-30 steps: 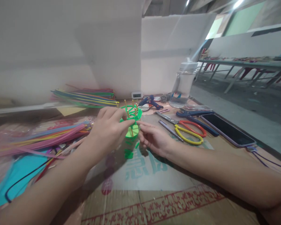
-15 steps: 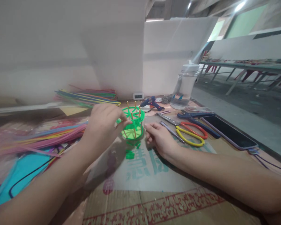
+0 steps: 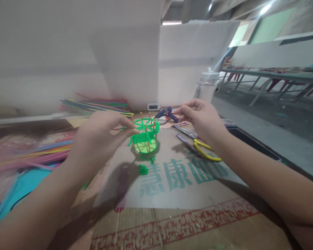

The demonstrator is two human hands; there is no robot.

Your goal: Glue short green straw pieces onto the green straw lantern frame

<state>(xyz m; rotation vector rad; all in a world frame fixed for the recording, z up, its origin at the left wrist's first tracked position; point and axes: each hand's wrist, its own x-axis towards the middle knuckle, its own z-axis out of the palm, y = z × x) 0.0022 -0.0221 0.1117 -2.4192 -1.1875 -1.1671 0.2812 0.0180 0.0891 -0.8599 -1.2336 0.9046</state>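
Observation:
A small round frame (image 3: 146, 133) with a light-green base, upright brown sticks and a green spoked upper ring stands on the sheet. Green fringe pieces (image 3: 143, 138) hang along its near side. My left hand (image 3: 101, 137) is at its left edge, thumb and index finger closed together beside the fringe; what they pinch is too small to make out. My right hand (image 3: 202, 119) reaches over the scissors (image 3: 207, 151), fingers extended at the handle of the blue glue gun (image 3: 167, 113). Whether the fingertips touch the gun cannot be told. Short green cut pieces (image 3: 143, 169) lie in front of the frame.
A clear water bottle (image 3: 208, 85) stands behind my right hand. A phone (image 3: 253, 142) lies at the right edge, partly hidden by my forearm. Bundles of coloured pipe cleaners (image 3: 99, 107) lie at the back left. A small white digital clock (image 3: 153, 106) sits by the wall.
My right hand has moved from beside the frame up and right to the glue gun. My left hand has drawn back slightly left, showing more of the green fringe.

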